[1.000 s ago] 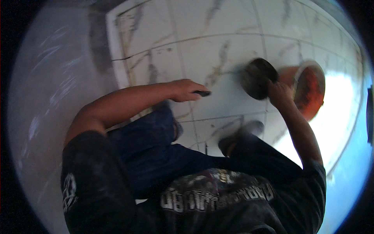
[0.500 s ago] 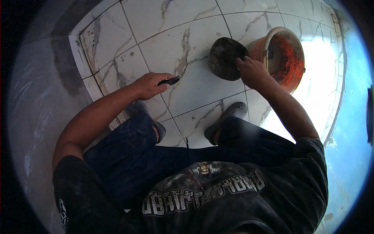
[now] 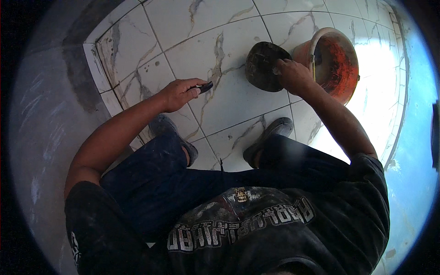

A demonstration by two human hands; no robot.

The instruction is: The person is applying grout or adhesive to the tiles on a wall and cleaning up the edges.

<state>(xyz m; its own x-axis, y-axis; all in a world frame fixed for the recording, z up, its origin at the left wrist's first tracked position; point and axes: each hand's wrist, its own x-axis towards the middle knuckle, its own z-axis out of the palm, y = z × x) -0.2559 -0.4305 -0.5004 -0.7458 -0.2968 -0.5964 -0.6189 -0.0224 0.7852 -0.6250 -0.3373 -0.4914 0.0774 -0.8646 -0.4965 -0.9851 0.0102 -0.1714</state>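
A right hand (image 3: 295, 77) reaches slightly farther over a dark, rounded, bowl-like vessel (image 3: 259, 68) than half a second earlier, apparently centring the work there; whether its fingers grip is unclear. Dull and smudged, the vessel shows between the left and right edges of a white, grey-veined tile floor (image 3: 188, 57), beside an orange, pale-rimmed bucket (image 3: 350, 82). The left hand (image 3: 178, 95) clasps a small black object (image 3: 208, 86).
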